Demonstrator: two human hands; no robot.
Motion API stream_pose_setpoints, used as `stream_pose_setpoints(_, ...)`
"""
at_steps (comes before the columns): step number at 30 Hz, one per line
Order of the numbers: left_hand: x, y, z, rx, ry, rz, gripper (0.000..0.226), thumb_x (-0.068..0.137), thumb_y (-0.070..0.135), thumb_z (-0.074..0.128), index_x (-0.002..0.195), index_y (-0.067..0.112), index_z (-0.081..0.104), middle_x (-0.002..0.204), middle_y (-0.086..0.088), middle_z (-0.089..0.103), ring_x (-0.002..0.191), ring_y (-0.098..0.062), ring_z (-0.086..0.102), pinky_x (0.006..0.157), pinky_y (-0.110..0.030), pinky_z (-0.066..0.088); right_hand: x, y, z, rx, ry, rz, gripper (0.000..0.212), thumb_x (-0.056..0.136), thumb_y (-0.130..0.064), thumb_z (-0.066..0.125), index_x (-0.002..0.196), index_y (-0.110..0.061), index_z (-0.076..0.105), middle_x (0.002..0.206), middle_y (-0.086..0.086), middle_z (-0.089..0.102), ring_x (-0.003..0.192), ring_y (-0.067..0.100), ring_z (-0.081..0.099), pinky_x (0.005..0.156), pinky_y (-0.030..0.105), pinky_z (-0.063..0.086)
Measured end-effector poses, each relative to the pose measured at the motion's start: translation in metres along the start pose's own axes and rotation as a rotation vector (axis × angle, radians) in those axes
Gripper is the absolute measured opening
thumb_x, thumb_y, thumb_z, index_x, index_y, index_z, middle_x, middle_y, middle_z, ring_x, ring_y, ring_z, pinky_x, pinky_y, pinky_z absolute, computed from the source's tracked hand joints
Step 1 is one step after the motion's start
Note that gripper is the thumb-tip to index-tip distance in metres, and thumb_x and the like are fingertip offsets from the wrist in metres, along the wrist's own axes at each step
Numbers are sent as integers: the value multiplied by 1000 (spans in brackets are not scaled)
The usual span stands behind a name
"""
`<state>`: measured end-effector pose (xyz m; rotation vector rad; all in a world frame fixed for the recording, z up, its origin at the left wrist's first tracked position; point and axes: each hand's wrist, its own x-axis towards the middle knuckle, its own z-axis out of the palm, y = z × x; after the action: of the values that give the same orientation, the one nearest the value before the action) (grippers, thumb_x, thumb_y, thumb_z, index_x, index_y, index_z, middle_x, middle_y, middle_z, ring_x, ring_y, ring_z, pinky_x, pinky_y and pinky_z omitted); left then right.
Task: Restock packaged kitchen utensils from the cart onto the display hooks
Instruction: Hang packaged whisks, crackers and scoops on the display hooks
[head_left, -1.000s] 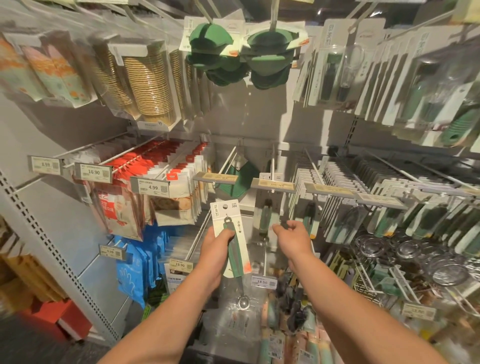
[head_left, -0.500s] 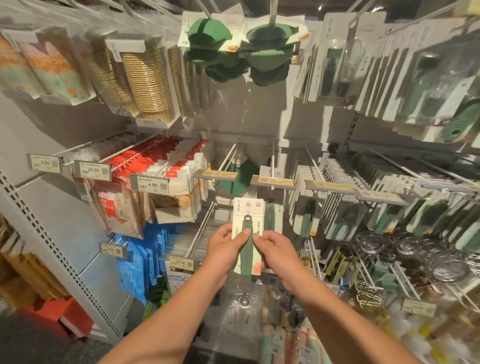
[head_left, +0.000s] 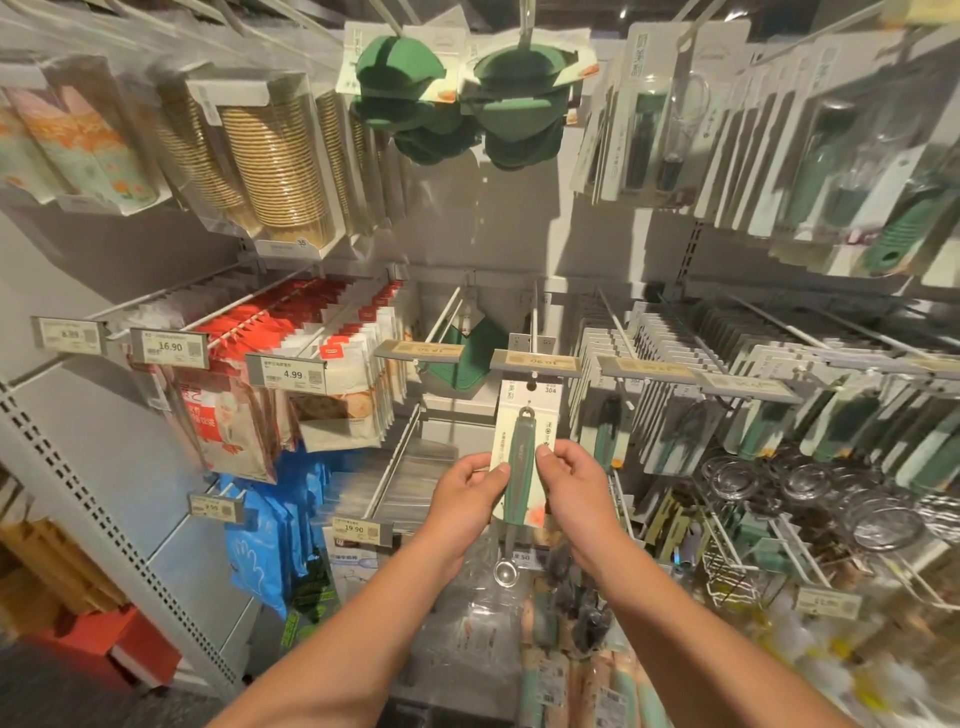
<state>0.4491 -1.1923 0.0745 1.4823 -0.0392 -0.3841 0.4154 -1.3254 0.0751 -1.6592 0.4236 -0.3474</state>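
Note:
A carded utensil with a green handle and a small clear spoon bowl hangs upright in front of me. My left hand pinches the card's left edge. My right hand pinches its right edge, thumb on the handle. The card's top hole sits just under the price tag at the tip of a display hook. Whether the hole is on the hook I cannot tell. The cart is out of view.
Full hooks of similar carded utensils crowd the right. Red and white packets hang left, green silicone mitts overhead. A green item hangs on the neighbouring hook. More packaged goods lie below my arms.
My right hand came over to the card, and both hands lifted the utensil up and right to the hook's tag.

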Motion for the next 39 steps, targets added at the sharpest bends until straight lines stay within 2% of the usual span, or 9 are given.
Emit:
stream_pose_setpoints(6,2,-2,-1,58,13,-41,19,102,30,62,120,25,62,114,2,67,93,-10,61,81,-30,51,20,-6,-2,-67,55,82,30,102,-25,58,90,1,65,77,9,60,71,22,54,68,34,44)
stream_pose_setpoints(11,5,-2,-4,49,29,-78,20,102,29,60,122,25,62,118,3,64,103,-14,60,95,-38,52,35,-20,2,-155,87,88,35,101,-20,58,69,-12,48,60,4,43,61,21,42,63,30,40)
stream_pose_setpoints(17,10,-7,-12,50,60,-121,13,102,31,62,113,27,64,119,3,64,111,-17,59,104,-45,51,52,-27,3,-146,113,201,29,100,-24,63,73,-16,54,74,8,60,80,27,61,81,34,50)
stream_pose_setpoints(21,16,-9,-15,65,58,-157,12,102,32,62,111,25,64,116,-1,66,104,-20,60,95,-42,52,45,-6,-7,-190,39,287,40,99,-34,65,70,-29,37,81,1,49,96,24,58,106,39,47)
stream_pose_setpoints(26,22,-17,12,193,-58,-178,8,102,35,60,104,28,63,107,2,67,91,-18,58,77,-32,48,11,22,-40,-140,0,361,29,102,-34,62,79,-17,62,76,2,56,69,17,52,73,32,44)
stream_pose_setpoints(28,20,-27,33,276,-151,-196,12,103,33,58,100,24,65,91,0,65,75,-17,55,68,-31,44,-8,37,-62,-96,-8,401,39,104,-34,59,66,-22,57,68,4,56,56,17,51,61,31,42)
stream_pose_setpoints(32,8,-53,79,483,-383,-204,30,106,27,53,78,21,62,69,0,54,58,-12,46,55,-26,35,-51,66,-116,-29,186,509,33,102,-28,61,71,-17,65,69,7,60,61,19,51,60,33,38)
stream_pose_setpoints(36,-13,-67,128,606,-537,-226,23,106,19,50,87,16,62,80,-3,56,69,-12,51,51,-21,42,-96,95,-171,56,379,601,19,100,-26,65,91,-10,67,87,9,65,81,23,59,70,34,46)
stream_pose_setpoints(39,-35,-84,168,573,-591,-315,24,104,17,54,80,17,57,76,-4,56,56,-9,50,45,-18,41,-134,118,-215,87,498,633,16,100,-25,65,93,-11,69,93,9,67,82,22,62,69,32,49)
